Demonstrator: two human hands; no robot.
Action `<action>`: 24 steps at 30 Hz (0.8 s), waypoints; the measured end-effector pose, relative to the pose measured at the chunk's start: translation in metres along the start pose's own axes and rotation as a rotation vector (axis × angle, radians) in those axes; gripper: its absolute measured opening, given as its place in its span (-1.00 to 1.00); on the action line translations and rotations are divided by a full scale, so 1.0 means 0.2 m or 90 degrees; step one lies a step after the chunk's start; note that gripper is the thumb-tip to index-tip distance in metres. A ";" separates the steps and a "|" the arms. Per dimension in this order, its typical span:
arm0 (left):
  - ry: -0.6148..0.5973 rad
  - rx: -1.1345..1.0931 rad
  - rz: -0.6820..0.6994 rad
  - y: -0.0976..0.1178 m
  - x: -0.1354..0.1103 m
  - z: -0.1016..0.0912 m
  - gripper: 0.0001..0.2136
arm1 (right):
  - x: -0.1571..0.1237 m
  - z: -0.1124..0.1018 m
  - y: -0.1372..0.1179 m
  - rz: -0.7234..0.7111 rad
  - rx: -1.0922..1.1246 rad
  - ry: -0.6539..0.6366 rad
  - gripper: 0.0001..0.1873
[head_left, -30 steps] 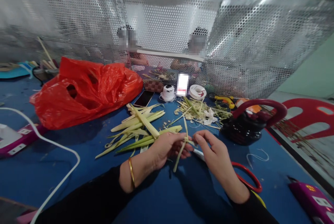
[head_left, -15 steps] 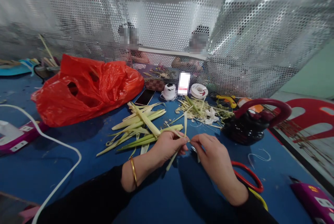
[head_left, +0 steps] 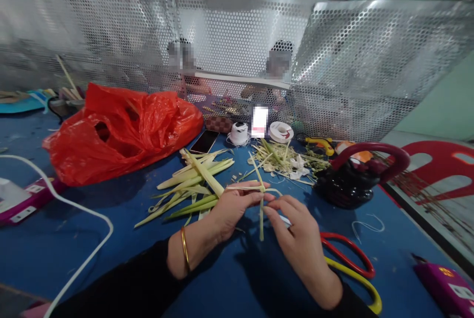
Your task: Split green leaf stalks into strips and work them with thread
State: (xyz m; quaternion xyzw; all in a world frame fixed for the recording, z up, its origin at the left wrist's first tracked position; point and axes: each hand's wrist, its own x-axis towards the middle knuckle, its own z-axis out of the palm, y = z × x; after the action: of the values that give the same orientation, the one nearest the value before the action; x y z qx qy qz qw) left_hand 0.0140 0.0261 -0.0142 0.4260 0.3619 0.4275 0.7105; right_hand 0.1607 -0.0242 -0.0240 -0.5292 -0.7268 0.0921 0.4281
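Observation:
My left hand and my right hand meet over the blue table, both pinched on a small piece of crossed pale green leaf strips. One strip stands nearly upright and another runs sideways through my left fingers. A gold bangle circles my left wrist. Just behind my left hand lies a pile of cut leaf strips.
A red plastic bag lies at the left. A phone, thread spools, leaf scraps and a black basket with a red handle sit behind. Red and yellow scissors lie by my right wrist. A white cable crosses the left.
The leaf piece has turned in my fingers, its long strip now nearly upright. My right hand has shifted left and lower, which uncovers more of the scissors.

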 end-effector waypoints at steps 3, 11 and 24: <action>0.019 0.030 0.012 -0.01 -0.01 0.01 -0.74 | 0.00 0.04 0.00 0.065 0.111 -0.040 -0.76; 0.019 0.050 0.018 0.01 -0.01 0.01 -0.86 | 0.00 0.03 -0.02 0.034 0.190 -0.064 -0.71; 0.027 0.009 -0.007 0.00 0.00 0.00 -0.83 | -0.01 0.02 -0.02 -0.020 0.090 -0.075 -0.72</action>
State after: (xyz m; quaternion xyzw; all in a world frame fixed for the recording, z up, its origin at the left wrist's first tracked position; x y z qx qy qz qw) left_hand 0.0151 0.0256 -0.0147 0.4195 0.3824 0.4303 0.7019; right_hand 0.1553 -0.0254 -0.0251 -0.4802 -0.7505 0.1675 0.4221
